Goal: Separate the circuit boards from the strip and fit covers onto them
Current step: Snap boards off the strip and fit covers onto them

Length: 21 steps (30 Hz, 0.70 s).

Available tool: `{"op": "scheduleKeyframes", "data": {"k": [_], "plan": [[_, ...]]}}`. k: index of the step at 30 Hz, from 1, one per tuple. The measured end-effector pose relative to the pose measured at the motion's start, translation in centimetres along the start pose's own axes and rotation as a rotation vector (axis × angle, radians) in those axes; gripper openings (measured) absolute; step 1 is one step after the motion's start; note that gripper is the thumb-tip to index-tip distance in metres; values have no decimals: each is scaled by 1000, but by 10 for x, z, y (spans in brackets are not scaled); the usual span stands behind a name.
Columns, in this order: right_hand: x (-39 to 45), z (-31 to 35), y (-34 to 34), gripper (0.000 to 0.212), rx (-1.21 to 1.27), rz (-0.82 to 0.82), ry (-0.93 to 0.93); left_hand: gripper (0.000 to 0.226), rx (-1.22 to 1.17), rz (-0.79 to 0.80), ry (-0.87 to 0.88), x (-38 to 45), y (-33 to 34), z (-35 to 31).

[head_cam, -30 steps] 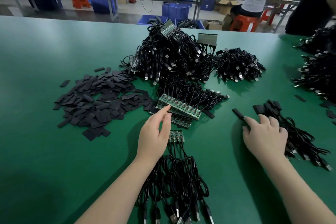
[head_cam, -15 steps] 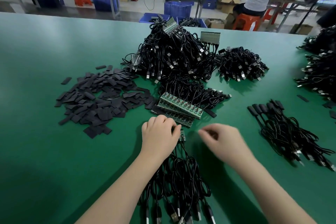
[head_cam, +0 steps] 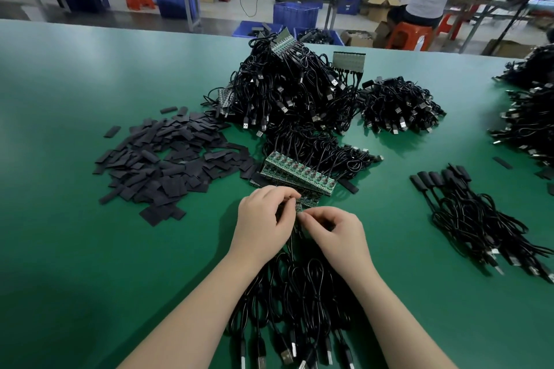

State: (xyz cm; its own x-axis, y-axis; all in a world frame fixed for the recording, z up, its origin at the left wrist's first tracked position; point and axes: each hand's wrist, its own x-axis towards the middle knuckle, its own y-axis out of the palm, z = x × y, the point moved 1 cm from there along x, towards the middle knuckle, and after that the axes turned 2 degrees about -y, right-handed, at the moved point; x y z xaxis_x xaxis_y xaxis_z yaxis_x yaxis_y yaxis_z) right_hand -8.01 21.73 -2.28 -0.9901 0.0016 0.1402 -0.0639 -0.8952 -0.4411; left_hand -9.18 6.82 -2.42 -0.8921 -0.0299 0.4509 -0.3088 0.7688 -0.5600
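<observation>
Both hands meet over a small piece of circuit-board strip (head_cam: 299, 207), of which only a green sliver shows between the fingertips. The left hand (head_cam: 265, 220) curls closed around its left end; the right hand (head_cam: 331, 229) pinches its right end with bent fingers. The black cables (head_cam: 295, 293) soldered to this piece trail from the grip toward 6 o'clock, ending in USB plugs at the bottom edge.

Just beyond the grip, at 12 to 1 o'clock, lies a long strip of boards (head_cam: 296, 172), tilted, resting on further strips, its own cables running away from it. At 10 o'clock, well apart from the hands, a loose heap of flat black covers (head_cam: 168, 159) spreads over the green table (head_cam: 75, 249). At 3 o'clock, a bundle of covered boards with cables (head_cam: 467, 213) lies by itself. Farther off at 12 o'clock rises a large cable pile (head_cam: 287, 90), with a smaller one (head_cam: 398, 105) at 1 o'clock.

No writing or brand can be read anywhere; the board markings are too small.
</observation>
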Motion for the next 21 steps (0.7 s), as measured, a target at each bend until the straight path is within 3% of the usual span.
{"op": "scheduleKeyframes", "data": {"k": [3, 8, 11, 21], "plan": [[-2, -4, 0, 20, 50, -35, -21, 17, -94, -44, -50, 0, -2, 1], [-1, -11, -6, 17, 157, -82, -4, 64, -364, 136, -367, 5, -7, 14], [0, -13, -8, 15, 190, -79, 8, 64, -375, 182, -356, 7, -7, 19], [5, -5, -1, 18, 99, -133, -39, 53, -485, 89, -418, 7, -12, 19]]}}
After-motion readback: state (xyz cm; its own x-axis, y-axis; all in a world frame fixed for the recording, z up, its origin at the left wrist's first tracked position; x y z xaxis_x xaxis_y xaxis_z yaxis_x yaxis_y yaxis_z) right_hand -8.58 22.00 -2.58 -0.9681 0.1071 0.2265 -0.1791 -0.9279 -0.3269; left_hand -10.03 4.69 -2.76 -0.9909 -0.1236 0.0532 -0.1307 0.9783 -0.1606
